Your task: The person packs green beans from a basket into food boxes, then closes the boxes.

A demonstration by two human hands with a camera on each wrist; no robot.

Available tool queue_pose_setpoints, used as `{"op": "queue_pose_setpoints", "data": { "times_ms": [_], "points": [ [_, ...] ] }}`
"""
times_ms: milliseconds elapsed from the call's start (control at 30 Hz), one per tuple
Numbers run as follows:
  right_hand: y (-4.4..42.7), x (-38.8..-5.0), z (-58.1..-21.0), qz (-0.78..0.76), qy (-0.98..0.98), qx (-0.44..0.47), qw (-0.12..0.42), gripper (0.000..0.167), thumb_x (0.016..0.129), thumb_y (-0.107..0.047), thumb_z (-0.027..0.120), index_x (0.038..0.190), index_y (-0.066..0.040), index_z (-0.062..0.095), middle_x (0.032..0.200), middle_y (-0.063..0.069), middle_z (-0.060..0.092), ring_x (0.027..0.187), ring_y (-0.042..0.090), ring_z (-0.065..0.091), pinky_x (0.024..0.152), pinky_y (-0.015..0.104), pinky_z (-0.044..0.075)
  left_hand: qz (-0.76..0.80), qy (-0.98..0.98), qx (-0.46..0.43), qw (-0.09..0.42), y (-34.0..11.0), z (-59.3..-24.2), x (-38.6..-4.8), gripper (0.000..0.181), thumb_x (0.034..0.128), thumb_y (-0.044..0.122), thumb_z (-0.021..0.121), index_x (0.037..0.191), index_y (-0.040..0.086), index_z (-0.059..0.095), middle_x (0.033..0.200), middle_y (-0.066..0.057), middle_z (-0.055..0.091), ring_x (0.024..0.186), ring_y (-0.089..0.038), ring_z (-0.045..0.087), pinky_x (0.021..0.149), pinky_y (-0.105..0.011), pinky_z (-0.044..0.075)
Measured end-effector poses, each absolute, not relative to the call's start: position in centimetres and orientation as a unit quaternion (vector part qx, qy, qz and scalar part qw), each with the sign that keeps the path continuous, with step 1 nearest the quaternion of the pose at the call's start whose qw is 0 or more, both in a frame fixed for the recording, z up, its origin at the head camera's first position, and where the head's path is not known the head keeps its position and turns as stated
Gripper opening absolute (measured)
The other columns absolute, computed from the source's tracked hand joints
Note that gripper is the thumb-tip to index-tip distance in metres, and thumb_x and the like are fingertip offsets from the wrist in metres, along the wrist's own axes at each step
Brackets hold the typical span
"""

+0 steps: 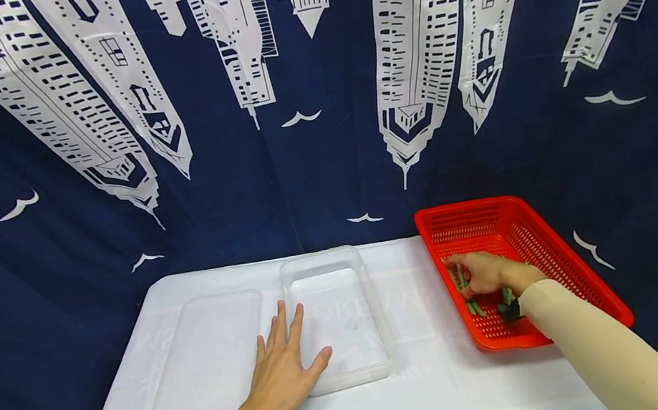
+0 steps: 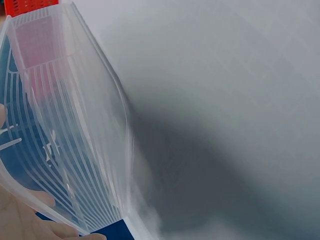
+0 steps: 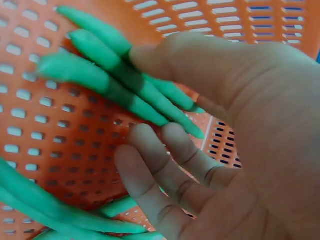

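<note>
My left hand [image 1: 283, 379] is spread over the left edge of a clear plastic box [image 1: 358, 376], its fingers straight and apart. In the left wrist view the ribbed side of the box [image 2: 65, 115] fills the left part, with the hand [image 2: 25, 220] at its lower rim. Inside a red slotted basket [image 1: 574, 265] my right hand [image 1: 487, 273] reaches down to several green beans [image 1: 470, 308]. The right wrist view has its thumb against a small bunch of green beans [image 3: 130, 85], its other fingers [image 3: 150, 172] bent below them with a gap.
A flat translucent lid [image 1: 205, 363] lies left of the box on the white table [image 1: 465, 392]. More green beans [image 3: 65, 217] lie in the basket below the right hand. A dark blue cloth with white building prints [image 1: 328, 161] hangs behind the table.
</note>
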State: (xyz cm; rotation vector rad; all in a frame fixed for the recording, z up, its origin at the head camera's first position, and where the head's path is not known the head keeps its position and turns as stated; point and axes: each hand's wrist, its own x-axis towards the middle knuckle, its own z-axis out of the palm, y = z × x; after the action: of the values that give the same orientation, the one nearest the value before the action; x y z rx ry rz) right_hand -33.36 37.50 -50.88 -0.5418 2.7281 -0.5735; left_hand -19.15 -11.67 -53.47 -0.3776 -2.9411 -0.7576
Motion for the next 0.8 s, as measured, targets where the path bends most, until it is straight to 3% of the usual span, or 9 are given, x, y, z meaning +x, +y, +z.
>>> {"op": "queue_pose_setpoints", "data": {
  "times_ms": [167, 433, 600, 800],
  "points": [
    [36.0, -31.5, -47.8, -0.195, 0.959, -0.129, 0.158, 0.069, 0.09, -0.006, 0.091, 0.153, -0.002, 0.063, 0.095, 0.011, 0.065, 0.085, 0.024, 0.059, 0.075, 0.034, 0.051, -0.249, -0.96, -0.122, 0.042, -11.8, -53.6, -19.2, 0.098, 0.1109, 0.065, 0.067, 0.187, 0.017, 0.029, 0.197, -0.022, 0.011, 0.178, -0.054, 0.029, 0.136, -0.087, 0.024],
    [36.6, -31.7, -48.6, -0.222, 0.96, -0.114, 0.127, 0.055, 0.092, -0.009, 0.093, 0.14, 0.002, 0.068, 0.094, 0.011, 0.07, 0.083, 0.023, 0.062, 0.078, 0.035, 0.053, -0.247, -0.96, -0.121, 0.044, -11.8, -53.8, -19.1, 0.097, 0.1106, 0.067, 0.065, 0.187, 0.018, 0.03, 0.197, -0.022, 0.011, 0.178, -0.054, 0.031, 0.135, -0.088, 0.025],
    [36.6, -31.7, -48.7, -0.254, 0.954, -0.086, 0.135, 0.046, 0.091, -0.002, 0.088, 0.132, 0.007, 0.068, 0.089, 0.01, 0.068, 0.08, 0.022, 0.061, 0.075, 0.033, 0.052, -0.25, -0.959, -0.125, 0.045, -11.8, -53.7, -19.0, 0.097, 0.1104, 0.067, 0.065, 0.186, 0.017, 0.032, 0.196, -0.023, 0.012, 0.177, -0.055, 0.032, 0.135, -0.089, 0.025],
    [36.9, -32.0, -48.9, -0.283, 0.946, -0.061, 0.15, 0.051, 0.09, 0.002, 0.081, 0.137, 0.013, 0.065, 0.084, 0.004, 0.061, 0.071, 0.016, 0.058, 0.067, 0.03, 0.057, -0.246, -0.96, -0.124, 0.048, -11.8, -53.8, -19.1, 0.096, 0.1105, 0.068, 0.064, 0.186, 0.017, 0.032, 0.197, -0.022, 0.012, 0.177, -0.054, 0.032, 0.135, -0.088, 0.025]
  ]
}}
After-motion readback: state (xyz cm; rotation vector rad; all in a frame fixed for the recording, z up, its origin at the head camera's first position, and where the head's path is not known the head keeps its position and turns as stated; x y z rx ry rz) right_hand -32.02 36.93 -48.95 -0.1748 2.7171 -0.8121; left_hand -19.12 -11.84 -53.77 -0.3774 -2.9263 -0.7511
